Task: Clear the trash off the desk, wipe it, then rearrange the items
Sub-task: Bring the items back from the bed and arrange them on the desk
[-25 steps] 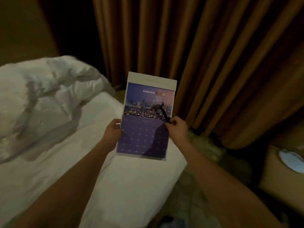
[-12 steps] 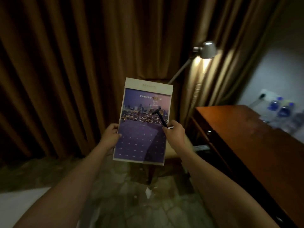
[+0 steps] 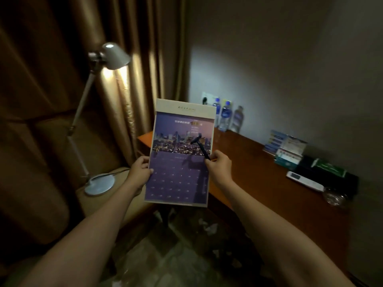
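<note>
Past the lit lamp [image 3: 113, 56], the left hand [image 3: 139, 172] grips the calendar [image 3: 182, 154] by its edge, upright above the desk [image 3: 259, 168], while the right hand [image 3: 220, 169] pinches calendar and black razor [image 3: 200, 148] together.

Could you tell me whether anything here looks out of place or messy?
Yes: white paper scraps litter the floor under the desk, and the right hand pinches a black razor against the calendar.
</note>
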Available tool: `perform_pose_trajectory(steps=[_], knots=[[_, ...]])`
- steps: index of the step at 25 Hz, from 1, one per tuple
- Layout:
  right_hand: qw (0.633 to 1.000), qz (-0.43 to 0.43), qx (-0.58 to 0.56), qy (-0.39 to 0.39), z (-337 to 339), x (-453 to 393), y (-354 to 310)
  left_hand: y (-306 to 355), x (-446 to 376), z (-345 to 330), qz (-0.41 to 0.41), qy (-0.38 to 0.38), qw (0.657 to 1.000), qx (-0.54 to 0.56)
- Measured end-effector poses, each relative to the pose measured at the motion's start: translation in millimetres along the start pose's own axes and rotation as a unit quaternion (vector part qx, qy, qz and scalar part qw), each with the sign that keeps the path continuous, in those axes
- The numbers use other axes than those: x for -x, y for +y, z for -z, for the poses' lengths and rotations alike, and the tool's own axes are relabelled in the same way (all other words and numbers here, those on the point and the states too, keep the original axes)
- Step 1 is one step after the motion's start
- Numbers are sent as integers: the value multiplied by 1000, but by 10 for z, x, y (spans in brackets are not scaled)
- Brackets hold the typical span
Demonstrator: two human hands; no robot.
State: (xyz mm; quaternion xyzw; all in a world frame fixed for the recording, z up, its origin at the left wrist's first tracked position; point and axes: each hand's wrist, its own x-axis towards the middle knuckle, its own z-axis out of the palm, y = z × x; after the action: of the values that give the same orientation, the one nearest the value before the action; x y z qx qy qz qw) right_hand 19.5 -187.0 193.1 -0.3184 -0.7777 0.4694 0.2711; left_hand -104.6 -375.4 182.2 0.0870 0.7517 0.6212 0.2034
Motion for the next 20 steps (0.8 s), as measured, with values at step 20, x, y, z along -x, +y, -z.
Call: perform_pose_trajectory(steps=[20], knots=[[956, -187, 33, 225, 805, -2500, 1537, 333, -2972, -2920, -53, -301, 920, -245]])
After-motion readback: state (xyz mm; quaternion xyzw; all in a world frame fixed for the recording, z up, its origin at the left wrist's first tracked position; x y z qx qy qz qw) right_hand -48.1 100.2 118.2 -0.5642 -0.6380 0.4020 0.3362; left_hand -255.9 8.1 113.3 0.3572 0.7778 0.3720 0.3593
